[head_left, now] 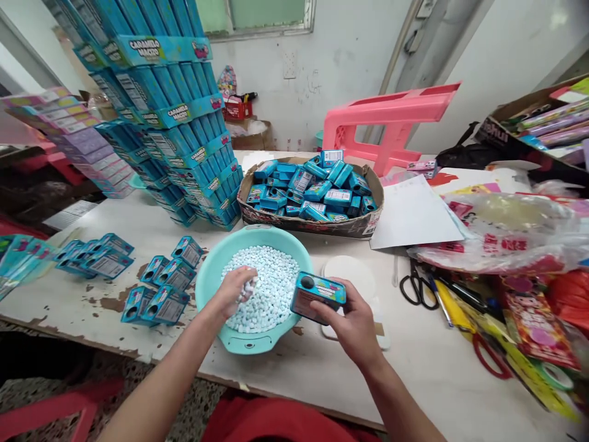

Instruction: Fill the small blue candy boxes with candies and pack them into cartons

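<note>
My left hand point(234, 290) reaches into a teal plastic bowl point(208, 270) full of small pale blue candy pieces point(271, 282), its fingers closed on a few of them. My right hand point(352, 322) holds a small blue candy box point(317, 296) tilted over the bowl's right rim, a round hole on its top facing up. Under that hand lies a white flat scale point(354, 276).
A cardboard tray point(313, 224) of blue boxes stands behind the bowl. Several filled boxes point(161, 288) lie at left, tall stacks of blue display cartons point(184, 123) behind them. Scissors point(416, 285), plastic bags and wrappers crowd the right. A pink stool point(391, 113) lies tipped at the back.
</note>
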### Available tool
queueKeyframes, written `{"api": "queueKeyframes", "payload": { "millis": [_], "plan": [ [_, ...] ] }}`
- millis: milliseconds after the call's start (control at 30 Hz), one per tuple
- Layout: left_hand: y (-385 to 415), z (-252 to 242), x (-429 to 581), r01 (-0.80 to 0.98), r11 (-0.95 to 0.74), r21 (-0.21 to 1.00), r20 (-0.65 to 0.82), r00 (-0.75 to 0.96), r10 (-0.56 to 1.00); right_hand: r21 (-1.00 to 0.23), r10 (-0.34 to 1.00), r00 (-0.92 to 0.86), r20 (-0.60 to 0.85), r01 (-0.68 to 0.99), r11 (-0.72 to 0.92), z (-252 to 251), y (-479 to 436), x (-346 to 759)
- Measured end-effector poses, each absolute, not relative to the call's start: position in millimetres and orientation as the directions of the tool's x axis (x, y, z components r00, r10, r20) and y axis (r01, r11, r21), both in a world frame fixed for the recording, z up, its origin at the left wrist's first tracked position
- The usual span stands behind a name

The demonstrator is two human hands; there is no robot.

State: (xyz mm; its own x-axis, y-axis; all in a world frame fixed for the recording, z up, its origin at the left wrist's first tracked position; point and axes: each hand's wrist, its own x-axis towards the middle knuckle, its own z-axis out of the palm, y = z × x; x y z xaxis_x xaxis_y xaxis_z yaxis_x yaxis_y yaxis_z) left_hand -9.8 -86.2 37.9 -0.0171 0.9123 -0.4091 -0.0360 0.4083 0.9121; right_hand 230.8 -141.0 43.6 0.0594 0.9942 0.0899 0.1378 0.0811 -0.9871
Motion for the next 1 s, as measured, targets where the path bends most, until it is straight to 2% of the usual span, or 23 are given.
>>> {"api": "queueKeyframes", "payload": {
  "millis": [100, 200, 467, 633, 833, 1000],
  "plan": [
    [-81, 68, -3, -0.446, 0.287, 0.847, -0.317, 0.009, 0.948, -0.954, 0.982, -0.047, 0.185, 0.23, 0.191, 48, -127, 205],
    [-77, 90, 10, -0.607, 0.123, 0.785, -0.18, -0.034, 0.983, -0.917, 0.964, -0.112, 0.243, 0.299, 0.266, 43, -118, 182],
    [-71, 87, 32, -0.528, -0.043, 0.848, -0.085, -0.217, 0.972, -0.867, 0.95, -0.158, 0.269, 0.389, 0.311, 41, -113, 163],
    [-70, 84, 36, -0.444, -0.071, 0.893, -0.038, -0.232, 0.972, -0.865, 0.945, -0.152, 0.289, 0.382, 0.326, 43, -110, 163],
    [-66, 86, 33, -0.471, -0.023, 0.882, -0.066, -0.172, 0.983, -0.878, 0.948, -0.152, 0.279, 0.361, 0.316, 40, -109, 165],
    [-65, 85, 30, -0.444, -0.04, 0.895, -0.06, -0.209, 0.976, -0.87, 0.94, -0.144, 0.308, 0.358, 0.34, 38, -110, 166]
  ]
}}
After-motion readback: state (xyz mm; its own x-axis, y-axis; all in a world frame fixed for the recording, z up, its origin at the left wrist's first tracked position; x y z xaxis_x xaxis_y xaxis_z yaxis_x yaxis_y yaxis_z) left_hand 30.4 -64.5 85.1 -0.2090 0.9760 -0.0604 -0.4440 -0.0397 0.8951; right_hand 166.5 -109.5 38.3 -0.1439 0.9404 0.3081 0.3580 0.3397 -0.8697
